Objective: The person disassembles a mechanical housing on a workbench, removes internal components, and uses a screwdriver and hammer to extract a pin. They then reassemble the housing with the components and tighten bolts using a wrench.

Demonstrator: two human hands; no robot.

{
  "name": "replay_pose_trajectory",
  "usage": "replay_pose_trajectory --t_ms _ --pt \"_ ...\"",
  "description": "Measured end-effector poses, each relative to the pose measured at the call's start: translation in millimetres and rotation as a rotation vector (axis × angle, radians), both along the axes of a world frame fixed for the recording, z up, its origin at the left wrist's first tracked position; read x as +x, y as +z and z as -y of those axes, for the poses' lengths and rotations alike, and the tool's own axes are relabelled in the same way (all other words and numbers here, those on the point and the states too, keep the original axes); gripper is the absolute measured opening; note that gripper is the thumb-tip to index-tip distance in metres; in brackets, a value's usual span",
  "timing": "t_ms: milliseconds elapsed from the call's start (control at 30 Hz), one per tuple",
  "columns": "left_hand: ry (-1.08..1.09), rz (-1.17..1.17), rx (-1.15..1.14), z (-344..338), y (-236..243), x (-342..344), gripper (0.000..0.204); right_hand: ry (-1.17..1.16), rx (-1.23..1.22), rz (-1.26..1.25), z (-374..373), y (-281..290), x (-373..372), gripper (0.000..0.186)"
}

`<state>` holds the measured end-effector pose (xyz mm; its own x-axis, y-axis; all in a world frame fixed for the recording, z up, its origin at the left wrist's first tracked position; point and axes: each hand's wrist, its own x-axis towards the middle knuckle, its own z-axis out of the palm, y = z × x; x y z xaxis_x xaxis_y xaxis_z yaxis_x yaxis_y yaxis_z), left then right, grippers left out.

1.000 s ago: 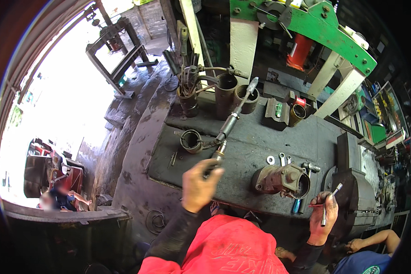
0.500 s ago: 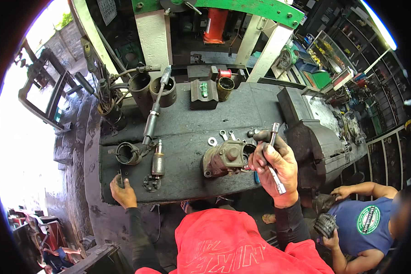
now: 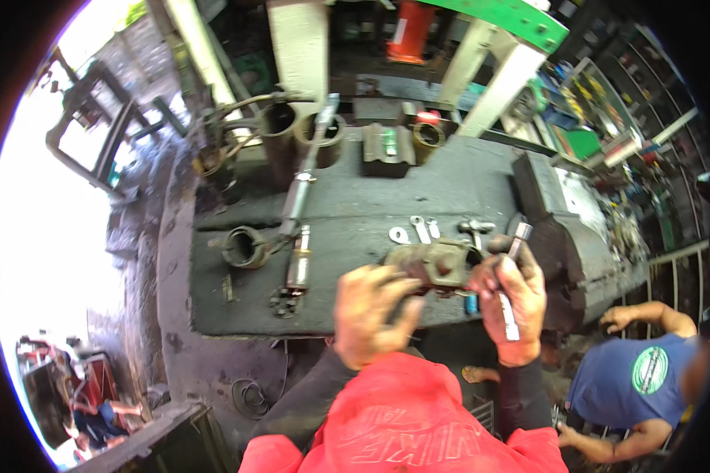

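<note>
My right hand (image 3: pixel 519 303) is closed around a chrome socket wrench (image 3: pixel 510 315), held slanted at the right end of a greasy motor housing (image 3: pixel 443 266). My left hand (image 3: pixel 377 315), slightly blurred, hovers at the housing's left with fingers spread and nothing visible in them; whether it touches the housing I cannot tell. Left of it lie an armature (image 3: pixel 299 264) with a shiny shaft and a dark brush plate (image 3: pixel 286 302). A hollow metal cylinder (image 3: pixel 245 248) lies farther left, with thin metal pins (image 3: pixel 229 288) in front of it.
Behind the housing are a washer (image 3: pixel 398 235), small rod-like parts (image 3: pixel 420 229) and a T-shaped metal piece (image 3: pixel 475 227). A long tool (image 3: pixel 298 197) leans on a can (image 3: pixel 333 150). A bench vise (image 3: pixel 579 260) stands right. A person in a blue shirt (image 3: pixel 643 382) sits lower right.
My left hand has left the pins beside the hollow cylinder and moved right to the housing. My right hand still holds the socket wrench. The view has shifted, so the bench appears farther right.
</note>
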<state>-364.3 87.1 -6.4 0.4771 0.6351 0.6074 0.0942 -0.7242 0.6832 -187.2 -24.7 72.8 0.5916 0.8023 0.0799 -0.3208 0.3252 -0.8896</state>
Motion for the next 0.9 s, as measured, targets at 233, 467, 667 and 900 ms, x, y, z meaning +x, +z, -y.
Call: replay_pose_trajectory --t_ms 233,467,667,900 --pt "-0.416 -0.021 0.185 2 22 69 0.039 0.580 -0.606 1.546 -11 97 30 0.024" --pt "-0.381 -0.048 0.125 10 6 82 0.028 -0.119 -0.456 1.587 17 40 2 0.018" --pt "-0.352 -0.052 0.181 7 1 84 0.033 0.061 0.265 0.061 9 -28 13 0.029" --pt "-0.478 0.004 0.123 0 2 77 0.033 0.255 -0.760 0.594 -10 69 37 0.015"
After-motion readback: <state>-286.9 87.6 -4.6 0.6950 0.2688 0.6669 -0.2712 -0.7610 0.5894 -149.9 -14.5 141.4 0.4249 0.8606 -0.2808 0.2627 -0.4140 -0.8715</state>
